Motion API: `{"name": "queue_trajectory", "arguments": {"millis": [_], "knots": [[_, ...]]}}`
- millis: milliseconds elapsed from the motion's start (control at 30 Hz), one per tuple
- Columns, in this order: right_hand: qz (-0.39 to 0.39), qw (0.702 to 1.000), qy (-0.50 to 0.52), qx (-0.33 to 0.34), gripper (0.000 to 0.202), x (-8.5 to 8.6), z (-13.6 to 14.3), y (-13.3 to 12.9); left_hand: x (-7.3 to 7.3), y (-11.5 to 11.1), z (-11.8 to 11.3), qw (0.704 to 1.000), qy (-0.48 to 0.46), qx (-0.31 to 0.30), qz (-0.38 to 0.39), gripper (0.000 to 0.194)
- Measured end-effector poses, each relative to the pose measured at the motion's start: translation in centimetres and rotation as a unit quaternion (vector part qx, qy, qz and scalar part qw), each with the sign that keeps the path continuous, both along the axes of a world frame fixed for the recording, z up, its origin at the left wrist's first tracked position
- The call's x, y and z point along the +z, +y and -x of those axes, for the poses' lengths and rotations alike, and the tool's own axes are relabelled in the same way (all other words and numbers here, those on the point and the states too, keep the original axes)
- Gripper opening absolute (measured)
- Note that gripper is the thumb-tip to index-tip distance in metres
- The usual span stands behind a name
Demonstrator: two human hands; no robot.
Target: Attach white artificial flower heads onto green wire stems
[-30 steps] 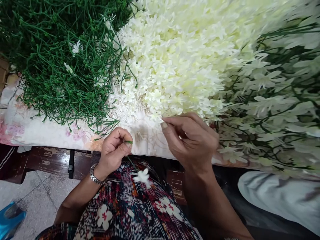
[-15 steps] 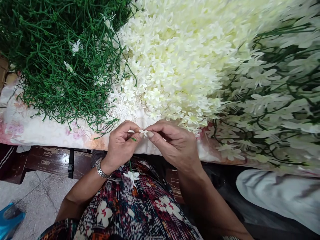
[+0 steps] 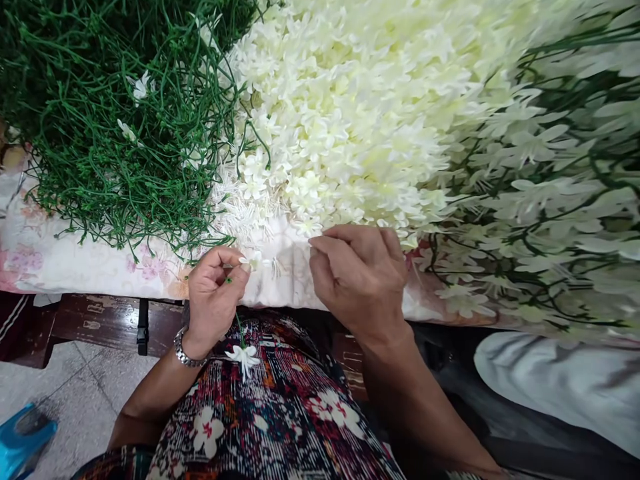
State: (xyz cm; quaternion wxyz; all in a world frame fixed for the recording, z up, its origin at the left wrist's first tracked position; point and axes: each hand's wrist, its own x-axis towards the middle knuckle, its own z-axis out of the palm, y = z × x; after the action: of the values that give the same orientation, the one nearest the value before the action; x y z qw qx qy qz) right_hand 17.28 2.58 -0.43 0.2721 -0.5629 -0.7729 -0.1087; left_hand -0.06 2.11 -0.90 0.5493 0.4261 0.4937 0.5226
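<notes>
My left hand point(image 3: 217, 293) is closed, thumb and forefinger pinching a small white artificial flower point(image 3: 251, 260). From the same hand a thin green stem point(image 3: 239, 331) hangs down, ending in an open white flower point(image 3: 243, 358) above the patterned clothing. My right hand point(image 3: 363, 280) is apart from the left, over the cloth edge near the loose petals. Its fingers are curled in, and whatever they may hold is hidden. Between the hands, small white stamens point(image 3: 275, 267) show against the cloth point(image 3: 290, 287).
Green artificial stems point(image 3: 125, 133) are heaped at the left, beside a large pile of white-yellow flower heads point(image 3: 360, 133). White stamens point(image 3: 235, 200) lie between them. Finished-looking stems with white flowers point(image 3: 540, 200) fill the right. Another person's light-clothed leg point(image 3: 560, 387) is at lower right.
My hands have separated: the left moved slightly left with the small flower and hanging stem, while the right let go of that flower and curled its fingers.
</notes>
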Motion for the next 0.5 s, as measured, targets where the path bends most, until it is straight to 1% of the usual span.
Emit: {"name": "queue_trajectory", "arguments": {"millis": [100,133,200,267,333,367,433,500], "knots": [[0.040,0.998,0.019,0.055,0.007,0.2,1.0,-0.3,0.1,0.0,-0.1,1.000,0.010,0.008,-0.013,0.009],[0.058,0.997,0.012,0.057,0.007,0.2,1.4,-0.3,0.1,0.0,-0.2,1.000,0.016,0.009,-0.019,0.009],[0.081,0.996,-0.001,0.040,0.008,0.0,2.1,-0.4,0.2,0.0,-0.2,0.999,0.027,0.012,-0.029,0.010],[0.086,0.996,0.021,0.027,0.009,-0.1,2.3,-0.4,0.2,0.1,-0.2,0.999,0.033,0.017,-0.038,0.010],[0.094,0.990,0.094,0.045,0.007,0.2,2.2,-0.6,0.1,0.1,-0.2,0.998,0.037,0.022,-0.046,0.009],[0.107,0.983,0.141,0.057,0.005,0.5,2.1,-0.8,0.1,0.1,-0.2,0.998,0.038,0.023,-0.047,0.009],[0.146,0.960,0.226,0.073,0.005,1.3,1.8,-1.2,0.2,0.1,-0.2,0.998,0.039,0.021,-0.048,0.009],[0.181,0.942,0.271,0.079,0.005,2.2,1.8,-1.7,0.3,0.1,-0.3,0.998,0.040,0.014,-0.043,0.010]]}}
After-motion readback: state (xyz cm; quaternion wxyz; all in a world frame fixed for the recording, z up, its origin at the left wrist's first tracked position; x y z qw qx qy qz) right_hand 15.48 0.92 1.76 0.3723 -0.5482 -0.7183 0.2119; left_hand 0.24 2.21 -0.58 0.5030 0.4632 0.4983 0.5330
